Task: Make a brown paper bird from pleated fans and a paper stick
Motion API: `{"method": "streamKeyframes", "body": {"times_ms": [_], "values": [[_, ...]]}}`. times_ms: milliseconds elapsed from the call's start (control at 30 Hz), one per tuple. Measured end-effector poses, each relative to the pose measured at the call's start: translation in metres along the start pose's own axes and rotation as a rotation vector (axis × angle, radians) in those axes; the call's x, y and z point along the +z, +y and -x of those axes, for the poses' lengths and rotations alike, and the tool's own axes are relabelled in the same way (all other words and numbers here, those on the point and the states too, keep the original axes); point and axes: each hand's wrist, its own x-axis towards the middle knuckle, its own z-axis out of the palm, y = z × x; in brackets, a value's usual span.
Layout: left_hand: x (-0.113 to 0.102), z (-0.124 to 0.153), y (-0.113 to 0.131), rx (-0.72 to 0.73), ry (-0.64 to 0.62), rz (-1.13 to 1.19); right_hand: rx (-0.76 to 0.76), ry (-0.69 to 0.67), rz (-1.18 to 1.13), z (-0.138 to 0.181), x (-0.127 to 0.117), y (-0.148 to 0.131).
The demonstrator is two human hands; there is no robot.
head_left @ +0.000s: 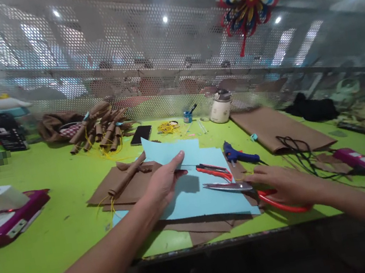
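My left hand pinches a light blue sheet of paper between thumb and fingers, its upper edge lifted. More blue paper lies flat beneath, over brown paper sheets. My right hand is closed on red-handled scissors, fingers near the pivot and blades pointing left over the blue paper. Between my hands, a red and black utility knife rests on the paper. A blue glue gun lies just beyond my right hand. Left of my left hand is a rolled brown paper tube with yellow string.
Several brown paper rolls are bundled at the back left near a phone. Yellow string, a blue jar and a white bottle stand behind. Folded brown paper, a black cable and purple power strips flank the work.
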Motion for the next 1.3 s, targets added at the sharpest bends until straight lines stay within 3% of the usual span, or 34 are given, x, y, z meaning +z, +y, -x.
{"method": "streamKeyframes", "body": {"times_ms": [133, 267, 367, 467, 567, 667, 767, 900, 1000, 1067, 1100, 1167, 1200, 1300], "values": [[0.003, 0.005, -0.002, -0.089, -0.047, -0.016, 0.028, -0.017, -0.116, -0.006, -0.019, 0.014], [0.005, 0.010, -0.005, -0.146, -0.145, -0.052, 0.042, 0.237, -0.402, -0.027, -0.036, -0.011], [0.003, 0.011, -0.008, -0.125, -0.244, -0.143, 0.114, 0.388, -0.684, -0.058, -0.030, -0.044], [0.000, 0.012, -0.011, -0.127, -0.338, -0.246, 0.218, 0.354, -0.932, -0.089, -0.012, -0.066], [0.000, 0.014, -0.010, -0.127, -0.376, -0.291, 0.217, 0.339, -1.218, -0.104, 0.003, -0.073], [0.003, 0.016, -0.006, -0.156, -0.444, -0.314, 0.214, 0.344, -1.458, -0.101, 0.005, -0.070], [0.004, 0.010, -0.001, -0.166, -0.410, -0.336, 0.273, 0.281, -1.580, -0.088, 0.002, -0.061], [-0.003, -0.007, 0.009, 0.123, -0.073, -0.481, 0.333, 0.176, -1.618, -0.065, 0.000, -0.051], [-0.002, -0.003, 0.021, 0.461, -0.010, -0.759, 0.375, 0.166, -1.672, -0.050, -0.001, -0.051], [0.005, 0.014, 0.030, 0.734, -0.150, -0.989, 0.399, 0.193, -1.709, -0.042, -0.003, -0.054], [0.009, 0.025, 0.033, 0.813, -0.313, -1.094, 0.400, 0.211, -1.732, -0.040, -0.004, -0.056], [0.016, 0.046, 0.035, 0.870, -0.625, -1.280, 0.373, 0.241, -1.785, -0.036, -0.005, -0.061], [0.018, 0.054, 0.034, 0.893, -0.713, -1.355, 0.355, 0.247, -1.808, -0.034, -0.004, -0.063], [0.014, 0.062, 0.021, 0.981, -0.774, -1.506, 0.325, 0.254, -1.845, -0.033, -0.002, -0.068]]}}
